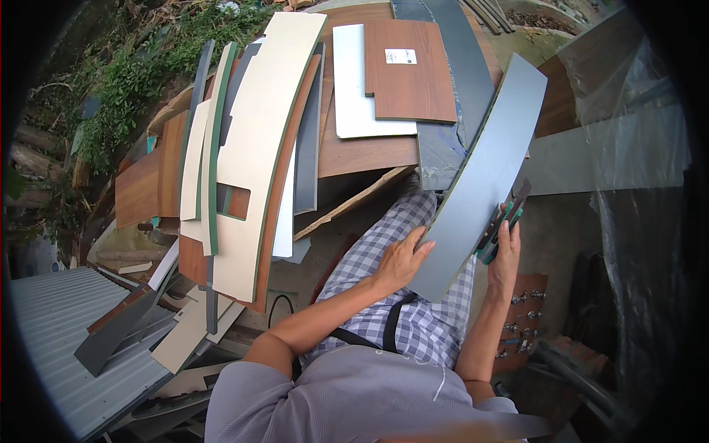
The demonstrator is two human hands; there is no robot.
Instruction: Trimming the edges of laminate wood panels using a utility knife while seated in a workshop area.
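A long grey-blue panel (487, 162) slants across my lap, its far end resting by the work surface and its near end at my thighs. My left hand (402, 260) is closed on the panel's left edge near the lower end, thumb on the face. At the opposite long edge, my right hand (504, 258) is wrapped round a green-and-black hand tool (487, 242) with a flat dark metal piece sticking up from it. The tool sits against or very close to that edge; its exact kind is hard to make out.
Left of centre, cream, brown and grey boards (255, 125) lean in a stack. A brown board (410, 70) with a white label lies on a white board (347, 111) ahead. Plastic sheeting (628, 148) hangs at the right. More offcuts (188, 332) lie lower left beside corrugated metal (59, 317).
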